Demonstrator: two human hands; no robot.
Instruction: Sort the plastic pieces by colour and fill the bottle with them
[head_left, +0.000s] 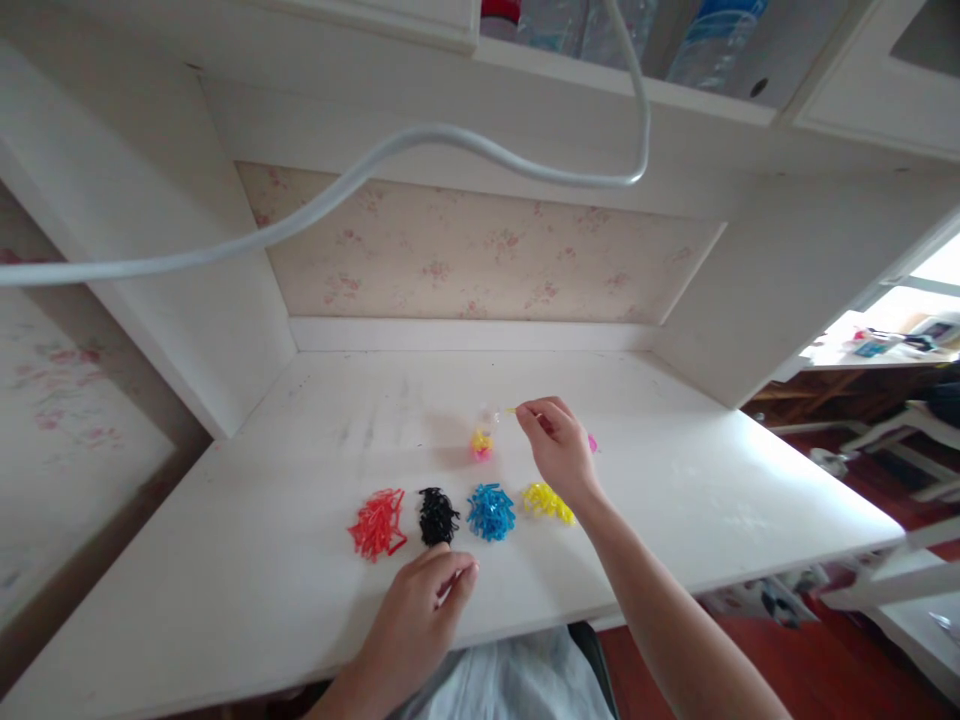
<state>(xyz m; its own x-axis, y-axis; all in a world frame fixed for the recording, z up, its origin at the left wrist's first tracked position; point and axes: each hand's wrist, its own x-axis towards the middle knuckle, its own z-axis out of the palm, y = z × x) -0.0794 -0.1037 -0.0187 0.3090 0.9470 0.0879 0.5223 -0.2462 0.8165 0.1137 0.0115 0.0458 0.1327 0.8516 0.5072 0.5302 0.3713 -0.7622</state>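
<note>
My right hand (556, 445) is raised over the desk, thumb and fingertips pinched on a thin yellow strip (511, 410) that sticks out to the left. Just left of that strip stands a small clear container (489, 416), with yellow and pink bits (481, 445) low in it. My left hand (431, 600) rests near the front edge with its fingers curled in, and nothing shows in it. Its fingertips are close below a pile of black strips (438, 516). Alongside lie piles of red strips (377, 524), blue strips (491, 512) and yellow strips (548, 502), the last partly behind my right forearm.
A small pink thing (592, 443) shows just right of my right hand, partly hidden. The white desk (247, 540) has side panels and a low back wall. A thick white cable (450, 135) crosses overhead, below a shelf with plastic bottles (712, 45).
</note>
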